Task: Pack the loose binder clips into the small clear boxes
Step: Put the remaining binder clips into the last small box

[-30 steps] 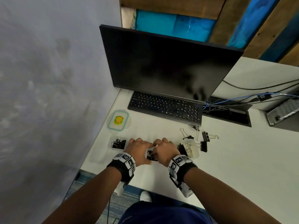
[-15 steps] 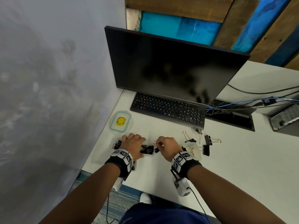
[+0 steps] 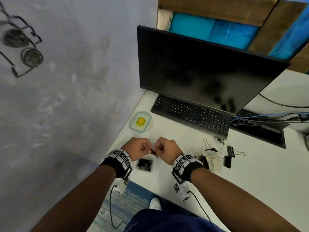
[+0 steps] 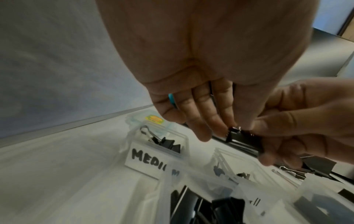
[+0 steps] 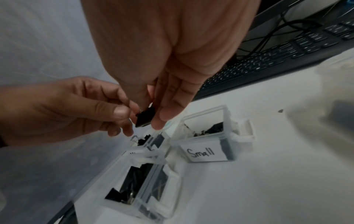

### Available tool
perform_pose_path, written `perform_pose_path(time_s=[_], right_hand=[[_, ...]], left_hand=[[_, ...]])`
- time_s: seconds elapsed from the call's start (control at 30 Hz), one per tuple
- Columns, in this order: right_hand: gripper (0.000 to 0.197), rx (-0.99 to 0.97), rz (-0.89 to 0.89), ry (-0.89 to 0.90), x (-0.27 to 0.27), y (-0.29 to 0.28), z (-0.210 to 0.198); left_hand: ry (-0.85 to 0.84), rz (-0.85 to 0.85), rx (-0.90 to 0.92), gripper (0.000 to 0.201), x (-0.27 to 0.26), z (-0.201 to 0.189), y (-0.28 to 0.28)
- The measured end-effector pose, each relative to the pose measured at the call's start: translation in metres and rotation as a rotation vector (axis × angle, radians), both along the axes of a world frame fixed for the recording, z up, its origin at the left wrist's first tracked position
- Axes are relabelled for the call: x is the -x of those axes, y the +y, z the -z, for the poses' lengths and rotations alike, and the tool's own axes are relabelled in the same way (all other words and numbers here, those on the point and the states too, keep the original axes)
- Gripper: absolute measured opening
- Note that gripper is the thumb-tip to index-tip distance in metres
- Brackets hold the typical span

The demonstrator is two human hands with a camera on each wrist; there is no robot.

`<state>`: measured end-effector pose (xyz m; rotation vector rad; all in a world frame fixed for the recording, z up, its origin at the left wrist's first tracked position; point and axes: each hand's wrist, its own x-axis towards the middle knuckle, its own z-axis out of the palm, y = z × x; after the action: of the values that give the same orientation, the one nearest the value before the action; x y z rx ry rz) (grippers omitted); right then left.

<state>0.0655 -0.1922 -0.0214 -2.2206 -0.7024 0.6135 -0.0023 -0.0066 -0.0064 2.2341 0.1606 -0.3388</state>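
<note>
While both my hands hang above the desk [image 3: 250, 190], they share one black clip [image 5: 145, 117]: my right hand [image 3: 167, 150] pinches its body between thumb and fingertips, and my left hand [image 3: 138, 148] nips the wire end of it between thumb and forefinger. The clip is off the surface, above the open clear boxes near the desk's front edge. Just under it stands the box marked "Small" [image 5: 206, 145], lid open, small clips inside. Beside that, the "Medium" box [image 4: 153, 150] holds a few black clips, and a third box [image 5: 138, 189] nearest me has larger ones. More loose clips [image 3: 229, 154] lie to my right, below the keyboard [image 3: 192, 114]. A lidded tub [image 3: 141, 122] sits by the wall.
</note>
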Motion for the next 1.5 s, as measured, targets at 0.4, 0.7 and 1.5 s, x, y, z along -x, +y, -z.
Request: perform_pose_path(time_s=[0.4, 0.7, 1.5], right_hand=[[0.014, 0.079, -0.130, -0.053, 0.010, 0.001, 0.006], [0.049, 0.431, -0.571, -0.162, 0.018, 0.003, 0.006], [0.067, 0.676, -0.190, -0.162, -0.009, -0.035, 0.000]], left_hand=[[0.084, 0.047, -0.235, 0.015, 0.030, 0.015, 0.014], [0.068, 0.078, -0.424, 0.015, 0.035, 0.024, 0.006], [0.079, 0.297, -0.509, 0.066, 0.027, 0.026, -0.003]])
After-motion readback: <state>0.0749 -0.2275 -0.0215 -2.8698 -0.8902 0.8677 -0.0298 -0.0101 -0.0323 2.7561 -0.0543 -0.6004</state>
